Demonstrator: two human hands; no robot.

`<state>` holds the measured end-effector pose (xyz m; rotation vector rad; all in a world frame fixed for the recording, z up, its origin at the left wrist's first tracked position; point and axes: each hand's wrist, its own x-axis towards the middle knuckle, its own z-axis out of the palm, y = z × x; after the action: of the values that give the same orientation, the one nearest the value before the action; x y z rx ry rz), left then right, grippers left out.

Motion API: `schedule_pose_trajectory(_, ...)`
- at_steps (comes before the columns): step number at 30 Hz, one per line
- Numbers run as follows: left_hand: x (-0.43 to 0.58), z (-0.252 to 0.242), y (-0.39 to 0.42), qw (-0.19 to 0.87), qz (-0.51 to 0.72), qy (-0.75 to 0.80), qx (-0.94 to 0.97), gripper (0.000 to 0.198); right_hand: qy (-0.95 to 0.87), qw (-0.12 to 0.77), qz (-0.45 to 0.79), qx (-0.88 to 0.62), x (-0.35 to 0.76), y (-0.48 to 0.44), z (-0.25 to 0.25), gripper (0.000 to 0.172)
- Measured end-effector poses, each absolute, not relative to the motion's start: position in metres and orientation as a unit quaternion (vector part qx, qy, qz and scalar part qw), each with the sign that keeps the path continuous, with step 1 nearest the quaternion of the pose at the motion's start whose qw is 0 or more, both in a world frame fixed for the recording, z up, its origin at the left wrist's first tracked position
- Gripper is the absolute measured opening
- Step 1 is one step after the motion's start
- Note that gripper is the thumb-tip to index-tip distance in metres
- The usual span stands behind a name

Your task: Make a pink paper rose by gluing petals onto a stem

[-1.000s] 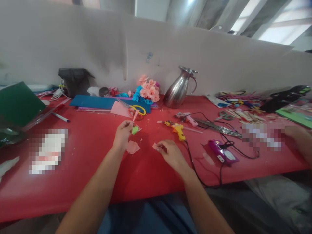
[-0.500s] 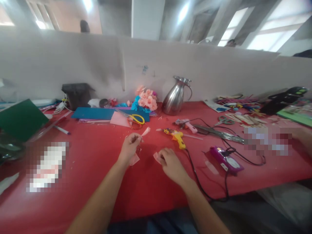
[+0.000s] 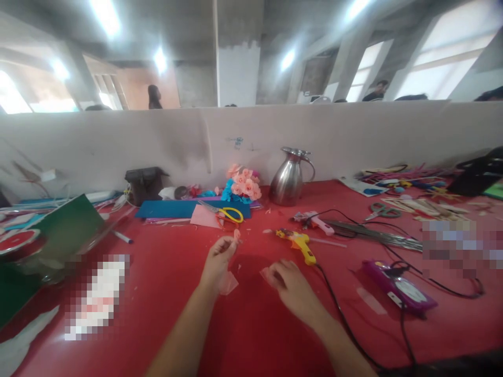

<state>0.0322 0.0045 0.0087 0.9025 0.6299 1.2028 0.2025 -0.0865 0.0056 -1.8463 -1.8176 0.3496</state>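
Observation:
My left hand [image 3: 218, 258] is raised a little above the red table [image 3: 165, 293], its fingers pinched on a small pink paper piece [image 3: 237, 235]. Under that hand lies another pink paper scrap [image 3: 228, 283]. My right hand [image 3: 290, 283] rests on the table with its fingers curled over a small pink paper scrap [image 3: 265, 273]. A yellow glue gun [image 3: 299, 243] lies just beyond my right hand, its black cord running toward me.
Yellow-handled scissors [image 3: 226, 213] lie on pink and blue sheets [image 3: 168, 209] near paper flowers [image 3: 243, 184] and a steel jug [image 3: 288, 177]. A second glue gun [image 3: 314, 222], a purple device [image 3: 398, 287], craft sticks and a green folder [image 3: 65, 230] surround the work spot. A white partition [image 3: 353, 136] backs the table.
The camera has tilted upward, so the table sits lower in view. My left hand has lifted the pink piece slightly; my right hand stays on its scrap.

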Motion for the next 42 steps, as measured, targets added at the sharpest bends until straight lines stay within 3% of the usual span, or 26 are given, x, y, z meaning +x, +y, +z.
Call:
schedule_pose_trajectory(4,0.031,0.008,0.006,0.695,0.534,0.274,0.397,0.017,-0.701,0.223,0.140,-0.662,0.204,-0.080,0.010,0.018)
schedule_pose_trajectory(15,0.028,0.006,0.010,0.670,0.515,0.308,0.438,0.016,-0.698,0.255,0.122,-0.658,0.200,-0.072,0.017,0.013)
schedule_pose_trajectory(22,0.018,0.010,0.016,0.675,0.521,0.335,0.399,0.014,-0.761,0.188,0.059,-0.618,0.178,-0.061,0.030,0.015)
schedule_pose_trajectory(28,0.004,0.009,0.026,0.660,0.549,0.345,0.379,0.015,-0.858,0.165,0.149,-0.463,0.132,-0.034,0.028,0.018)
schedule_pose_trajectory(34,-0.001,0.007,0.031,0.660,0.560,0.358,0.351,0.012,-0.865,0.147,0.157,-0.454,0.131,-0.032,0.011,0.022)
schedule_pose_trajectory(37,0.001,0.007,0.029,0.668,0.550,0.355,0.354,0.011,-0.863,0.160,0.120,-0.463,0.134,-0.035,0.013,0.017)
schedule_pose_trajectory(42,0.003,0.003,0.029,0.667,0.547,0.358,0.357,0.010,-0.857,0.193,0.166,-0.448,0.130,-0.038,0.018,0.010)
